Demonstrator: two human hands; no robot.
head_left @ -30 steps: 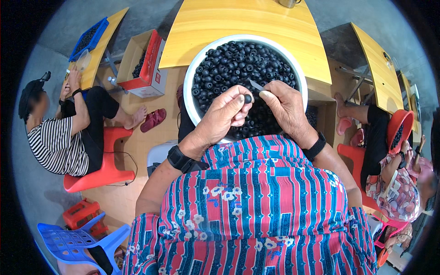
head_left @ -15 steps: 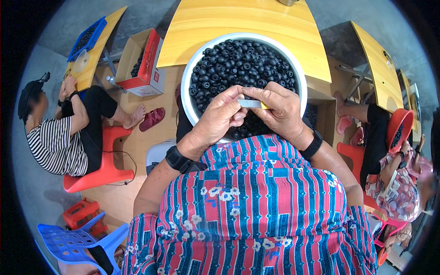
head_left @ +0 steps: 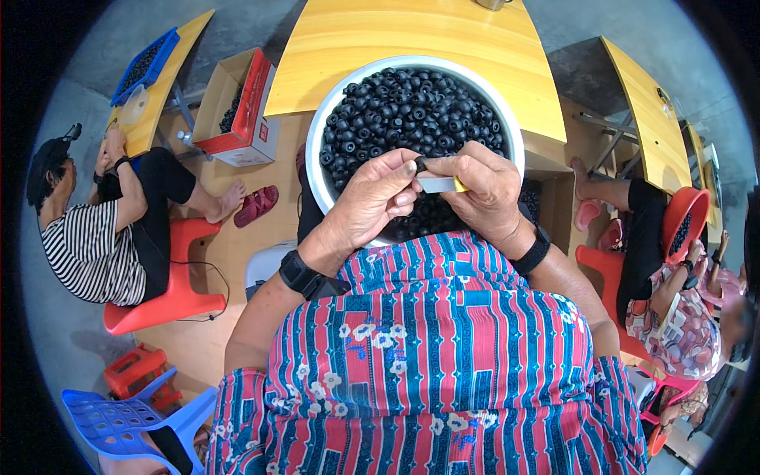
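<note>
A wide metal basin (head_left: 318, 131) in front of me is heaped with small black round parts (head_left: 416, 111), many showing a hole in the middle. Just over its near side, my left hand (head_left: 368, 198) pinches one black part (head_left: 420, 164) between thumb and forefinger. My right hand (head_left: 489, 188) is closed on a short flat blade (head_left: 435, 185) with a yellow grip, its thumb up against the same part. Where exactly the blade meets the part is hidden by the fingers.
Beyond the basin stands a yellow wooden table (head_left: 412, 32). A red-and-white carton (head_left: 257, 127) holding black parts is on the floor to the left. One person (head_left: 103, 229) sits far left on a red stool, another (head_left: 673, 317) at right beside a red bowl (head_left: 697, 214).
A black part now shows between my fingertips, where earlier the fingers covered it. The blade has tilted slightly. The whole view has shifted a little.
</note>
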